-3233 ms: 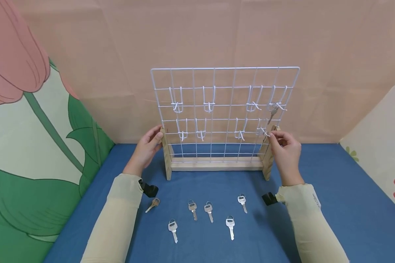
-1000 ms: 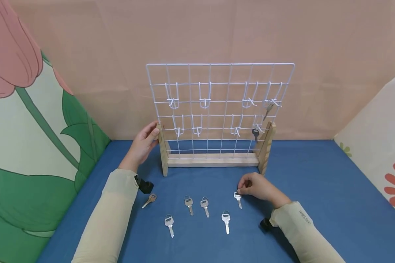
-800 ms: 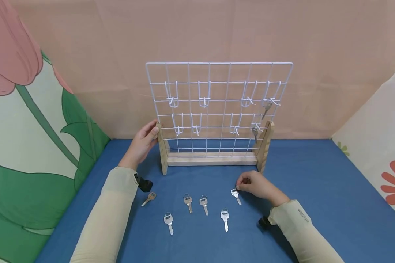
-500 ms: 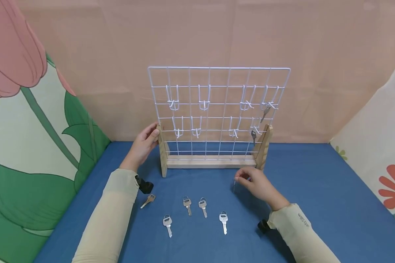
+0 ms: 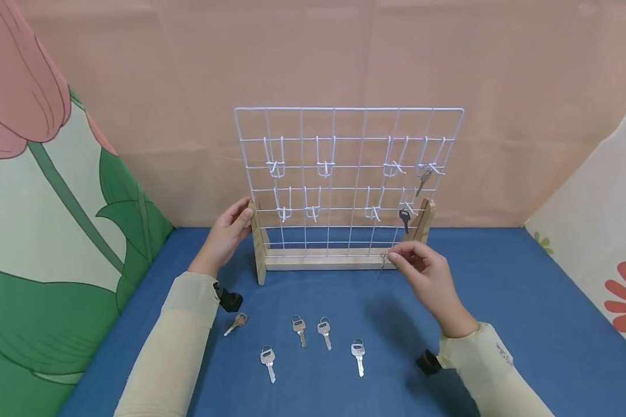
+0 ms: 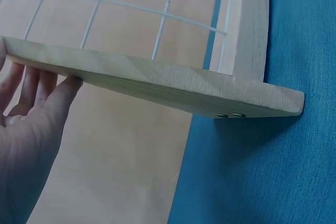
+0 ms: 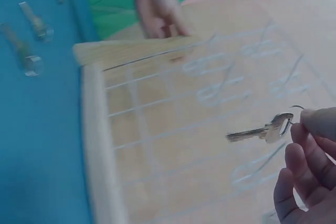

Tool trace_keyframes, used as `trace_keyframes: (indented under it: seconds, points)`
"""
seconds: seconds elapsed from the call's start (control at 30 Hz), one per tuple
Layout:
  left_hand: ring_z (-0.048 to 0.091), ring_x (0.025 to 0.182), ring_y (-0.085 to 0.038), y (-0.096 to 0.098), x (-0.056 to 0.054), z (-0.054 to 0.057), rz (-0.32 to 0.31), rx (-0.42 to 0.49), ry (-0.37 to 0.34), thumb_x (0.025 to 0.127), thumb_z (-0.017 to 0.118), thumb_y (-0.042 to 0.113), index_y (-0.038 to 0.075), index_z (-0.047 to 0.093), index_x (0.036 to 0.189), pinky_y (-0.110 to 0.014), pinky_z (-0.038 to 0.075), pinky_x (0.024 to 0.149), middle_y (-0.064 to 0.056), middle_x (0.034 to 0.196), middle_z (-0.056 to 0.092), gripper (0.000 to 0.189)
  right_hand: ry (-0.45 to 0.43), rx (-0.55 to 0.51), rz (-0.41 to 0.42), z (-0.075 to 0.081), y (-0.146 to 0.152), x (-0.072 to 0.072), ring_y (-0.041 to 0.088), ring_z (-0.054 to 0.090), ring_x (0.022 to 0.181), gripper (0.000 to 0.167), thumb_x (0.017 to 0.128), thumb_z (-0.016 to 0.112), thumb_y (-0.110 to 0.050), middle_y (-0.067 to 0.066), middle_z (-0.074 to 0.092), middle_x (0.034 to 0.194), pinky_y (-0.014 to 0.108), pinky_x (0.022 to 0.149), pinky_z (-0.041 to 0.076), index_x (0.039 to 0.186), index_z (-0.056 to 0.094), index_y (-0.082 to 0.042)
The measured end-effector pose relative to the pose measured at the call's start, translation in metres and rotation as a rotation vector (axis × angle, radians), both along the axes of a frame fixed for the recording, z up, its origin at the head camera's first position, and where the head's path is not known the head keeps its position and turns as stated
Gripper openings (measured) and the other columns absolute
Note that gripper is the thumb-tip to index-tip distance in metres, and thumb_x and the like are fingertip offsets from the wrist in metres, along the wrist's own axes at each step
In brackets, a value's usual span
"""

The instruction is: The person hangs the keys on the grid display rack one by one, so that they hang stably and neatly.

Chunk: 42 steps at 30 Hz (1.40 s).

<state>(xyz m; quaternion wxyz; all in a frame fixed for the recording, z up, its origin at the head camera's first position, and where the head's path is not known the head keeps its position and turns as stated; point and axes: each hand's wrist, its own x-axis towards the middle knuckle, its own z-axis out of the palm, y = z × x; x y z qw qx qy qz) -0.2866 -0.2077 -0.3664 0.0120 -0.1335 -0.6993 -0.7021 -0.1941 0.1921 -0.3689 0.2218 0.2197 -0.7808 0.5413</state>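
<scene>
A white wire grid rack [image 5: 350,167] with hooks stands on wooden legs at the back of the blue table. My left hand [image 5: 223,238] holds the top of its left wooden leg [image 6: 157,77], thumb in front and fingers on the outer side. In front of the rack's lower right, my right hand [image 5: 430,278] pinches the ring of a silver key [image 7: 268,131], whose blade points away from the fingers. One key [image 5: 423,183] hangs from the upper rightmost hook, and a dark-looking key [image 5: 404,219] hangs from the lower rightmost one. The other hooks hold no keys.
Several keys lie on the blue cloth [image 5: 313,399] before the rack: a brownish key [image 5: 236,323] at left, two silver ones mid-table, and a silver key [image 5: 358,358] nearer the right. A beige wall [image 5: 151,87] rises behind.
A key now hangs on the lower right hook. My right hand went down to the table, picked up another key by its ring and raised it toward the rack. The left hand stayed.
</scene>
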Motion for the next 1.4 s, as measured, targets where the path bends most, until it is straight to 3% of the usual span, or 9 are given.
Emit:
trace_keyframes:
  seconds: [0.2,0.4,0.6,0.83,0.97,1.1,1.27,1.4]
  points:
    - [0.027,0.149,-0.033,-0.002,-0.002,-0.001,-0.003,0.017,0.001,0.11,0.043,0.023,0.0,0.023,0.159,-0.054,0.025,0.119,-0.026,0.16,0.028,0.058,0.005,-0.172,-0.006,0.038,-0.009,-0.004,0.015,0.059,0.077,0.009,0.096,0.069,-0.002,0.011,0.067,0.092,0.018,0.068,0.053,0.101,0.069,0.005]
    - [0.027,0.149,-0.031,-0.004,-0.002,-0.003,0.012,-0.011,-0.015,0.109,0.045,0.026,0.003,0.025,0.16,-0.052,0.026,0.119,-0.024,0.161,0.028,0.059,-0.067,-0.528,0.079,0.062,-0.019,-0.021,0.019,0.058,0.074,0.014,0.098,0.068,-0.009,0.008,0.068,0.087,0.023,0.069,0.055,0.102,0.068,0.005]
    - [0.028,0.15,-0.03,-0.005,0.001,-0.011,0.023,-0.023,-0.033,0.109,0.046,0.027,0.005,0.025,0.16,-0.051,0.028,0.119,-0.022,0.162,0.029,0.059,-0.079,-0.763,0.134,0.069,-0.029,-0.04,0.017,0.056,0.074,0.007,0.099,0.065,-0.006,0.005,0.07,0.088,0.022,0.063,0.052,0.098,0.072,-0.003]
    - [0.028,0.149,-0.031,-0.005,0.009,-0.022,0.032,-0.002,-0.046,0.11,0.044,0.024,0.003,0.024,0.16,-0.05,0.029,0.117,-0.023,0.161,0.029,0.058,-0.306,-1.02,0.185,0.068,-0.04,-0.056,0.013,0.052,0.072,0.009,0.099,0.066,-0.009,0.004,0.067,0.087,0.018,0.058,0.048,0.093,0.071,-0.006]
    - [0.029,0.149,-0.032,-0.005,0.01,-0.024,0.037,0.01,-0.048,0.109,0.045,0.025,0.003,0.024,0.16,-0.049,0.03,0.117,-0.024,0.161,0.029,0.06,-0.361,-1.072,0.15,0.07,-0.046,-0.064,0.012,0.053,0.069,0.012,0.1,0.064,-0.006,0.004,0.069,0.085,0.017,0.057,0.047,0.09,0.071,-0.007]
    - [0.029,0.149,-0.032,-0.007,0.01,-0.019,0.04,-0.017,-0.047,0.109,0.046,0.027,0.004,0.024,0.16,-0.048,0.03,0.116,-0.022,0.161,0.03,0.06,-0.394,-1.084,0.122,0.072,-0.051,-0.068,0.012,0.055,0.069,0.006,0.1,0.064,-0.008,0.005,0.068,0.089,0.015,0.058,0.051,0.096,0.068,-0.006]
    - [0.028,0.149,-0.031,-0.007,0.005,-0.009,0.035,-0.03,-0.029,0.109,0.046,0.026,0.005,0.024,0.16,-0.048,0.03,0.116,-0.021,0.161,0.03,0.06,-0.424,-1.088,0.203,0.078,-0.051,-0.065,0.012,0.056,0.07,0.005,0.101,0.063,-0.011,0.005,0.062,0.087,0.013,0.06,0.051,0.099,0.063,-0.006]
    - [0.027,0.149,-0.03,-0.002,0.0,-0.002,0.015,-0.038,-0.017,0.109,0.045,0.025,0.005,0.024,0.161,-0.049,0.029,0.117,-0.019,0.162,0.029,0.059,-0.438,-0.947,0.283,0.075,-0.042,-0.049,0.012,0.051,0.066,0.017,0.105,0.056,-0.009,0.001,0.059,0.076,0.015,0.055,0.044,0.089,0.063,-0.01]
